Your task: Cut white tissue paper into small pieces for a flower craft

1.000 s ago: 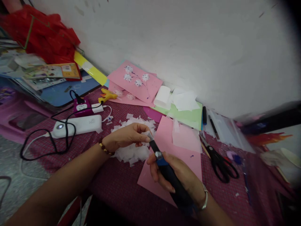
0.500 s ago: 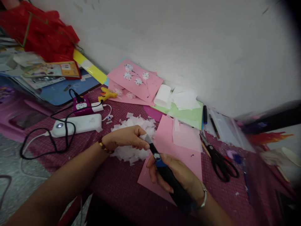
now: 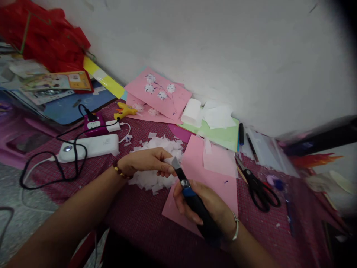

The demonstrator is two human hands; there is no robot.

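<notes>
Head view: left hand (image 3: pixel 146 160) pinches a small white paper piece (image 3: pixel 168 160) by thumb and fingers, above the red-checked worktop (image 3: pixel 136 208) near its front edge. Right hand (image 3: pixel 214 206) wraps a black-and-blue, grey-tipped tool (image 3: pixel 195 203), apparently for steady tip alignment.

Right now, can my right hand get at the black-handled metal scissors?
Probably, but not unburdened: your right hand grips a blue-and-black metal-tipped tool. The scissors lie to its right, apparently uncovered, with only flat pink paper and checked reddish cloth between.
</notes>
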